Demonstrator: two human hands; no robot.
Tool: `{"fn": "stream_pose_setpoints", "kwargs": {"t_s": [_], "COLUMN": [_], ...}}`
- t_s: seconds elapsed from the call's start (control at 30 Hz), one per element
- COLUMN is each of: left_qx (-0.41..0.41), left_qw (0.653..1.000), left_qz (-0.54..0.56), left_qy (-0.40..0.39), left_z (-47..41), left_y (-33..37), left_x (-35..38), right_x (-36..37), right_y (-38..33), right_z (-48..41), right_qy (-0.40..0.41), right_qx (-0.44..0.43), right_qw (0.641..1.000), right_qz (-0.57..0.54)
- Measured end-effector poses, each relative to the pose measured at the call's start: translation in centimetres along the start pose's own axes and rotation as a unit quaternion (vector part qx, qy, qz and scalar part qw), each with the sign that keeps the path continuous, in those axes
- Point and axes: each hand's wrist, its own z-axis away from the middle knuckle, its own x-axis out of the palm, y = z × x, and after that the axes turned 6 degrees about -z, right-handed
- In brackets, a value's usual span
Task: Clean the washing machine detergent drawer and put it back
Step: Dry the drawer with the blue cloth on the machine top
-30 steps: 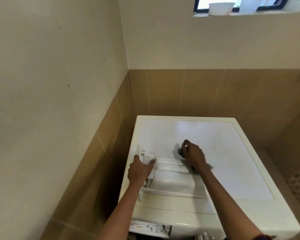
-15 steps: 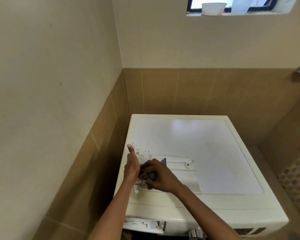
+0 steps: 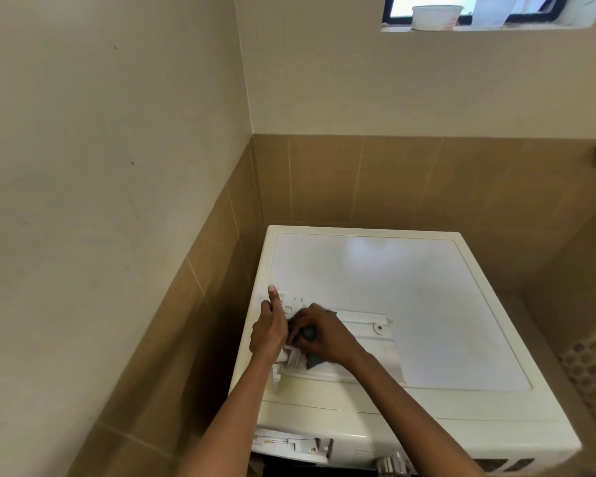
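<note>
drawer's place: the detergent drawer point(image 3: 362, 333) lies flat on the washing machine point(image 3: 410, 287) lid, at its front left; out of its slot point(image 3: 289, 444), which gapes open in the front face below
why there: the lid probably serves as a steady bench at working height, near the slot for refitting
left hand point(image 3: 269, 333): set against the drawer's left end, one finger straight along it; likely a brace so that wiping does not shove the drawer; the other fingers are hidden, so i cannot tell whether they grasp it
right hand point(image 3: 324, 335): clenched round a dark cloth point(image 3: 307, 333), pushed down into the left-end compartments; a corner of the cloth sticks out under the palm
long axis: runs left to right across the lid, about parallel to the machine's front edge
pointing: compartmented end to the left wall, the end with a round fitting to the right; open side up
stage: cleaning seems under way; refitting not yet done
</note>
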Motion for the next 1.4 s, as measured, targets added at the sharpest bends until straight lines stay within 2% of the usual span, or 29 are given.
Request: {"fn": "stream_pose_setpoints", "kwargs": {"t_s": [0.07, 0.13, 0.27, 0.33, 0.5, 0.67, 0.77, 0.87, 0.93, 1.03, 1.17, 1.3, 1.4], "left_qx": [0.006, 0.009, -0.015, -0.022, -0.017, -0.021, -0.002, 0.029, 0.052, 0.119, 0.178, 0.189, 0.200], "left_qw": [1.000, 1.000, 0.999, 0.998, 0.999, 0.998, 1.000, 0.999, 0.998, 0.993, 0.984, 0.980, 0.977], "left_qz": [-0.009, -0.005, 0.038, 0.053, 0.049, 0.058, 0.015, -0.019, -0.029, -0.019, 0.018, 0.042, 0.036], "left_qy": [0.003, 0.006, -0.005, -0.011, -0.004, -0.018, -0.023, -0.028, -0.013, 0.009, 0.003, -0.043, -0.070], "left_z": [0.2, 0.0, -0.7, -0.6, -0.1, -0.8, -0.1, -0.3, -0.5, -0.3, -0.1, -0.2, 0.0], "left_y": [-0.1, -0.2, -0.4, -0.2, -0.1, -0.4, -0.2, -0.6, -0.7, -0.4, -0.9, -1.8, -2.2], "left_x": [-0.1, -0.2, 0.2, 0.1, 0.0, 0.1, -0.3, -0.4, -0.4, -0.3, -0.4, -1.2, -1.9], "right_x": [0.1, 0.8, 0.8, -0.3, -0.4, 2.0, 0.7, -1.2, -2.3, -4.0, -5.5, -6.7, -6.4], "right_y": [-0.2, -0.7, -0.2, 0.8, 1.3, 0.4, 1.9, 2.9, 3.3, 3.5, 2.5, 1.9, 1.4], "right_z": [-1.6, -2.0, 1.0, 1.5, -1.2, 1.9, 3.4, 2.7, 2.1, 1.8, 1.5, 1.3, 1.4], "right_qy": [0.050, 0.063, -0.015, -0.021, 0.097, 0.037, 0.013, 0.005, 0.057, 0.168, 0.264, 0.323, 0.317], "right_qx": [0.022, 0.025, -0.015, -0.007, 0.059, -0.034, -0.021, 0.016, 0.051, 0.089, 0.073, 0.046, 0.020], "right_qw": [0.998, 0.995, 1.000, 1.000, 0.993, 0.999, 1.000, 0.999, 0.995, 0.982, 0.961, 0.940, 0.943], "right_qz": [0.033, 0.067, 0.016, 0.008, 0.026, 0.004, -0.013, 0.046, 0.061, 0.009, -0.050, -0.098, -0.099]}}
